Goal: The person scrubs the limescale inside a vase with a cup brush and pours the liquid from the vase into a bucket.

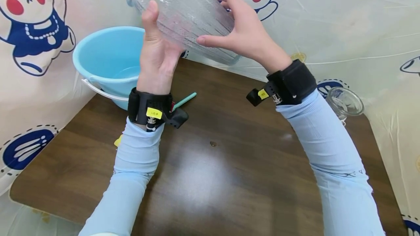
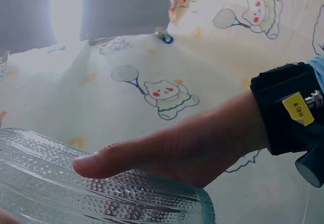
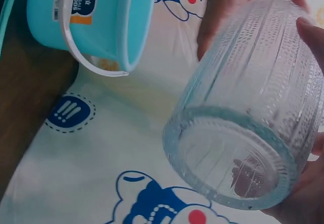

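Observation:
A clear, textured glass jar [image 1: 191, 14] is held tilted above the back of the table, its rim end up and to the left, its thick base toward the lower right. My left hand [image 1: 157, 55] supports it from below near the rim end, thumb up along its near side. Around the base end curls my right hand [image 1: 247, 30], thumb on the near side and fingers on the far side. In the right wrist view the jar [image 3: 230, 155] shows its round base, with drops on the glass. The left wrist view shows the right hand [image 2: 167, 150] on the jar's ribbed wall.
Behind my left hand stands a light blue bucket [image 1: 108, 54] with a white handle. A teal stick [image 1: 185, 100] and a yellow item [image 1: 118, 141], mostly hidden by the sleeve, lie nearby. Another glass vessel [image 1: 344, 103] is at the right. A small drop-like spot [image 1: 213, 144] marks the table [image 1: 249, 177].

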### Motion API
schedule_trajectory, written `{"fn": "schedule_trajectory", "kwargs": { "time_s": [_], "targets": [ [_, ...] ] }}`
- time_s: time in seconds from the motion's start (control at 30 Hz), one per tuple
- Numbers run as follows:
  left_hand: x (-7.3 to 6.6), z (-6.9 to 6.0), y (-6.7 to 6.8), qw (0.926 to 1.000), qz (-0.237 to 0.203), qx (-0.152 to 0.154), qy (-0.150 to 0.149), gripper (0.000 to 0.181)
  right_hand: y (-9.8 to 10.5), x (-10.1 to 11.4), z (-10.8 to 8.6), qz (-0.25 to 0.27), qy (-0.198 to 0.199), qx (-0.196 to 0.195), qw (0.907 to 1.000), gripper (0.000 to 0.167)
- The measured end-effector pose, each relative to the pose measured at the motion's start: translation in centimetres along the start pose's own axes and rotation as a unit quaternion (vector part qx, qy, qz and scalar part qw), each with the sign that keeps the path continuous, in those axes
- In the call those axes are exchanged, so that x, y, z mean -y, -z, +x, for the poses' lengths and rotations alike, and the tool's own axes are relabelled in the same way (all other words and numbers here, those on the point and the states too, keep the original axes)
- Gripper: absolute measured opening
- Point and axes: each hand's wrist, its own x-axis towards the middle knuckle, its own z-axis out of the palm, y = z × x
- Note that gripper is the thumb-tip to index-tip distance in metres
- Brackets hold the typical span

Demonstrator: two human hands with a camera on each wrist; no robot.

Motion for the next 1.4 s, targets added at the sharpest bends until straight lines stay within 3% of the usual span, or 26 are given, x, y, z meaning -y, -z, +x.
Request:
{"fn": "schedule_trajectory", "kwargs": {
  "time_s": [0.17,0.37,0.6,0.77,0.97,1.07,1.27,1.4],
  "targets": [
    [-0.2,-0.1,-0.8,0.9969,0.072,0.015,0.028,0.057,0.1,-0.8,-1.2,0.047,-0.023,0.012,0.9986,0.090],
    [-0.1,0.2,-1.7,0.9835,0.159,0.063,0.058,0.046,0.0,-1.6,-2.3,0.132,-0.010,0.002,0.9911,0.091],
    [0.4,0.4,-2.6,0.9526,0.257,0.145,0.075,0.042,-1.2,-2.2,-3.7,0.199,0.017,-0.036,0.9792,0.099],
    [0.9,0.1,-3.0,0.9345,0.300,0.168,0.092,0.051,-1.7,-1.5,-5.1,0.257,0.016,-0.058,0.9645,0.100],
    [1.6,-0.9,-3.0,0.9135,0.355,0.161,0.118,0.063,-2.9,-2.8,-6.4,0.315,0.017,-0.077,0.9457,0.101],
    [2.2,-1.3,-2.8,0.8988,0.387,0.152,0.139,0.069,-3.8,-4.1,-7.2,0.341,0.015,-0.087,0.9359,0.100],
    [3.8,-2.0,-1.8,0.8681,0.431,0.162,0.186,0.076,-5.6,-5.5,-9.4,0.356,0.005,-0.112,0.9278,0.096],
    [4.8,-2.3,-1.1,0.8547,0.438,0.186,0.207,0.079,-6.4,-6.2,-10.6,0.357,-0.013,-0.122,0.9259,0.092]
  ]
}}
